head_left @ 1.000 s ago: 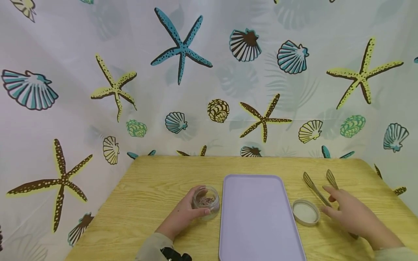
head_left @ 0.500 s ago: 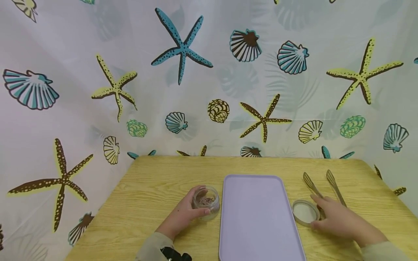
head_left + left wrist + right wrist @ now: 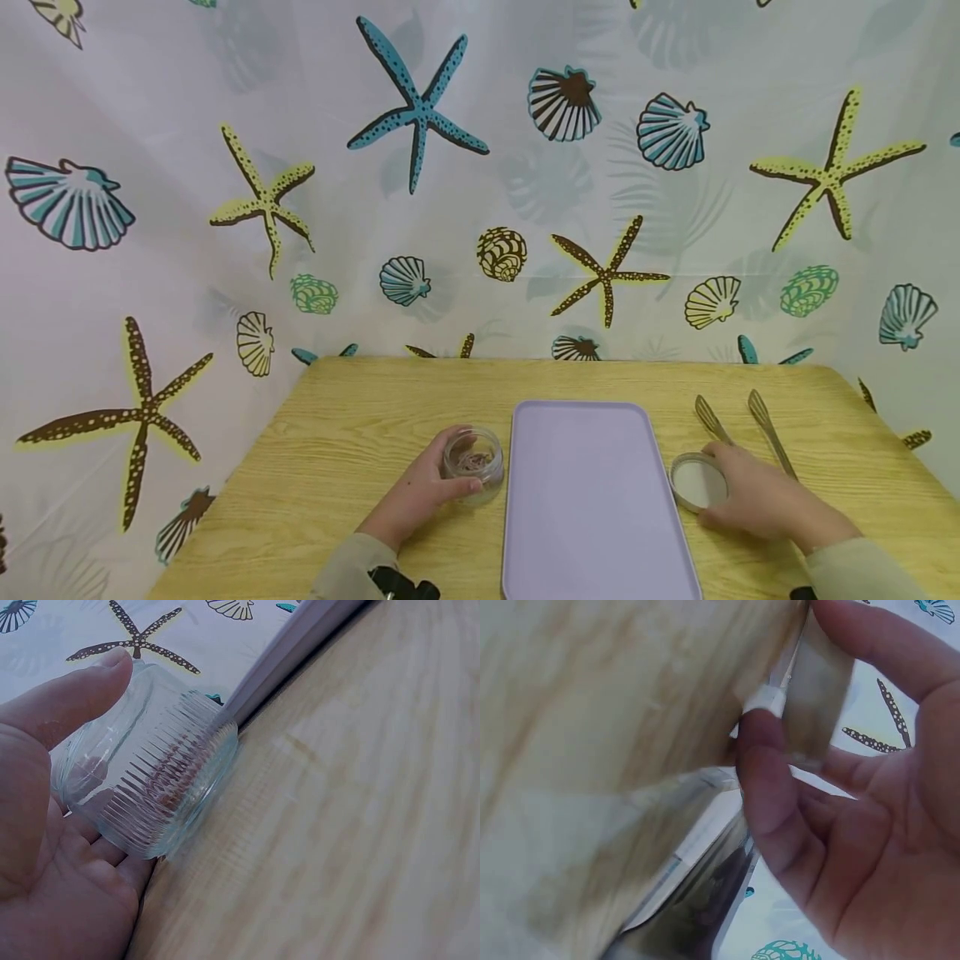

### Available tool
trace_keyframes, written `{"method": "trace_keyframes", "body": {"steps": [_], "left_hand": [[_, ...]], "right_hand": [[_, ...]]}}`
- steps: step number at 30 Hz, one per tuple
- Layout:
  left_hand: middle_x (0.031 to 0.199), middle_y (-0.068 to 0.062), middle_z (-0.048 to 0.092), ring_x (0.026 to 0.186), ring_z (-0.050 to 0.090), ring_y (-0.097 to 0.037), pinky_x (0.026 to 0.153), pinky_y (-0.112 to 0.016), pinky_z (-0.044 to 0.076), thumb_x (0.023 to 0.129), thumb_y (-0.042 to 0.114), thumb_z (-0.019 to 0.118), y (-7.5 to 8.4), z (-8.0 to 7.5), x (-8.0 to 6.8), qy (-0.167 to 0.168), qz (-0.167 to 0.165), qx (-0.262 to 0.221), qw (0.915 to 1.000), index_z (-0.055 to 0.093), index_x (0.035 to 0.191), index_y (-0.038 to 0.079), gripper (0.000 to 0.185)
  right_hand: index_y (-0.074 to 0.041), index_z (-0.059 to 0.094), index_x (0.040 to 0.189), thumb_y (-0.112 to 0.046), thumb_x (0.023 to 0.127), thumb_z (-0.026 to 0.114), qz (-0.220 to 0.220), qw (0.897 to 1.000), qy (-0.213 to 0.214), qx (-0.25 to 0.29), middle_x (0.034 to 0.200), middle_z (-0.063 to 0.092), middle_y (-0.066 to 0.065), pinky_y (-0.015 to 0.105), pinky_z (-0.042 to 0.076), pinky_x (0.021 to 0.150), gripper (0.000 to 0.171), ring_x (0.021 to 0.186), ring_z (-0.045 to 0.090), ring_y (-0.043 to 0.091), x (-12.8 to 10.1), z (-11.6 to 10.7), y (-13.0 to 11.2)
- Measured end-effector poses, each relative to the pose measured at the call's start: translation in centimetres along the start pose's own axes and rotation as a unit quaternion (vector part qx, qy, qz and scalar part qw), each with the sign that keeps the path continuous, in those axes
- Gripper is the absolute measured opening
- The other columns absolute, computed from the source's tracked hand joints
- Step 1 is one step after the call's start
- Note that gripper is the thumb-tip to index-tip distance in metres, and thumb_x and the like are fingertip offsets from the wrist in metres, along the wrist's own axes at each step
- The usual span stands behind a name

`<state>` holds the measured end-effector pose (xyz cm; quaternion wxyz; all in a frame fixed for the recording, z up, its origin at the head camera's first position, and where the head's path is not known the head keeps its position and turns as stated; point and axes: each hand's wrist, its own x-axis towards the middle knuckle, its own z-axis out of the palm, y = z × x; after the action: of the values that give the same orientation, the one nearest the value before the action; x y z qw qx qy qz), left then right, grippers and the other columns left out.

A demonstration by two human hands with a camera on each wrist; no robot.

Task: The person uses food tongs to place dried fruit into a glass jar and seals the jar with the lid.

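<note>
My left hand (image 3: 420,487) grips a clear ribbed glass jar (image 3: 483,475) standing on the table left of the tray. Thumb and fingers lie round the jar's sides. A small reddish-brown tangle shows at its bottom through the ribbed wall (image 3: 176,761) in the left wrist view. On the other side of the tray, my right hand (image 3: 761,492) holds a round, shallow lid (image 3: 697,483) by its right edge. In the right wrist view, the thumb and fingertips pinch the lid's rim (image 3: 817,697), and the lid is tipped on edge to that camera.
A lilac rectangular tray (image 3: 592,500) lies between the hands on the wood-grain table (image 3: 375,400). Metal tongs (image 3: 768,425) with slotted ends lie behind and partly under the right hand. A curtain (image 3: 465,183) printed with shells and starfish hangs round the table.
My right hand has moved left from over the tongs to the lid and taken hold of its edge; the lid has shifted slightly. My left hand stays on the jar.
</note>
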<state>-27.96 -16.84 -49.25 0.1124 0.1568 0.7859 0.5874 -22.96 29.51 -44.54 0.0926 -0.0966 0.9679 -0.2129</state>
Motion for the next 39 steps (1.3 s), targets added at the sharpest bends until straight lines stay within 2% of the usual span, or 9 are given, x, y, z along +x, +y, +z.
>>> {"method": "trace_keyframes", "body": {"steps": [3, 5, 11, 14, 19, 25, 30, 39], "left_hand": [[0.153, -0.005, 0.045, 0.146, 0.033, -0.025, 0.12, -0.051, 0.019, 0.083, 0.034, 0.085, 0.0, 0.0, 0.0, -0.001, 0.0, -0.002, 1.0, 0.036, 0.154, 0.022, 0.087], [0.154, -0.005, 0.045, 0.146, 0.033, -0.025, 0.12, -0.051, 0.019, 0.083, 0.034, 0.085, 0.0, 0.0, 0.0, -0.002, -0.001, -0.004, 1.0, 0.036, 0.155, 0.022, 0.087], [0.153, -0.004, 0.045, 0.145, 0.033, -0.024, 0.119, -0.052, 0.02, 0.083, 0.036, 0.084, -0.1, -0.1, 0.0, -0.002, -0.002, -0.002, 1.0, 0.036, 0.155, 0.021, 0.088], [0.153, -0.004, 0.045, 0.145, 0.033, -0.024, 0.119, -0.052, 0.019, 0.083, 0.036, 0.084, -0.1, -0.1, 0.0, 0.0, 0.0, 0.002, 1.0, 0.036, 0.155, 0.021, 0.088], [0.153, -0.004, 0.046, 0.146, 0.033, -0.024, 0.12, -0.05, 0.018, 0.084, 0.034, 0.085, 0.0, 0.0, 0.0, 0.001, 0.005, 0.005, 1.0, 0.035, 0.156, 0.02, 0.089], [0.153, -0.004, 0.046, 0.145, 0.034, -0.025, 0.12, -0.051, 0.018, 0.082, 0.032, 0.086, 0.1, 0.0, -0.1, 0.003, 0.004, 0.004, 1.0, 0.033, 0.157, 0.017, 0.093], [0.153, -0.005, 0.045, 0.145, 0.033, -0.026, 0.12, -0.051, 0.017, 0.082, 0.03, 0.086, 0.2, 0.0, -0.1, 0.001, 0.004, 0.008, 1.0, 0.032, 0.157, 0.018, 0.093], [0.155, -0.006, 0.042, 0.146, 0.032, -0.027, 0.12, -0.052, 0.015, 0.08, 0.026, 0.089, 0.6, 0.2, -0.2, -0.004, 0.001, 0.005, 1.0, 0.031, 0.158, 0.017, 0.098]], "right_hand": [[0.007, 0.04, 0.144, -0.034, 0.072, 0.09, 0.008, 1.0, 0.009, 0.022, 0.128, 0.06, 0.021, 0.051, 0.053, 0.081, 0.097, 0.103, 0.061, 0.03, 0.0, -0.1, -0.2], [0.007, 0.039, 0.145, -0.033, 0.073, 0.089, -0.001, 0.999, 0.024, 0.027, 0.129, 0.059, 0.024, 0.052, 0.053, 0.081, 0.097, 0.103, 0.062, 0.031, -0.1, -0.2, -0.4], [0.01, 0.04, 0.143, -0.029, 0.073, 0.089, -0.053, 0.994, 0.09, 0.035, 0.135, 0.054, 0.029, 0.056, 0.051, 0.089, 0.093, 0.113, 0.059, 0.04, 0.3, -0.3, -1.1], [0.01, 0.041, 0.143, -0.029, 0.074, 0.089, -0.068, 0.991, 0.104, 0.04, 0.135, 0.053, 0.029, 0.057, 0.051, 0.09, 0.093, 0.115, 0.057, 0.041, 0.7, -0.5, -1.8], [0.008, 0.042, 0.143, -0.029, 0.075, 0.089, -0.078, 0.989, 0.109, 0.059, 0.133, 0.056, 0.025, 0.055, 0.051, 0.089, 0.09, 0.114, 0.058, 0.038, 1.2, -0.8, -3.3], [0.005, 0.038, 0.148, -0.026, 0.078, 0.088, -0.078, 0.987, 0.106, 0.088, 0.139, 0.053, 0.024, 0.055, 0.049, 0.092, 0.091, 0.118, 0.057, 0.039, 1.9, -0.7, -4.8], [0.003, 0.038, 0.15, -0.023, 0.079, 0.088, -0.091, 0.985, 0.098, 0.112, 0.139, 0.052, 0.022, 0.053, 0.05, 0.091, 0.09, 0.117, 0.057, 0.037, 2.8, -0.4, -6.2], [-0.001, 0.045, 0.146, -0.024, 0.076, 0.089, -0.109, 0.982, 0.082, 0.131, 0.129, 0.059, 0.015, 0.048, 0.05, 0.088, 0.086, 0.109, 0.06, 0.028, 4.8, 1.0, -9.2]]}}
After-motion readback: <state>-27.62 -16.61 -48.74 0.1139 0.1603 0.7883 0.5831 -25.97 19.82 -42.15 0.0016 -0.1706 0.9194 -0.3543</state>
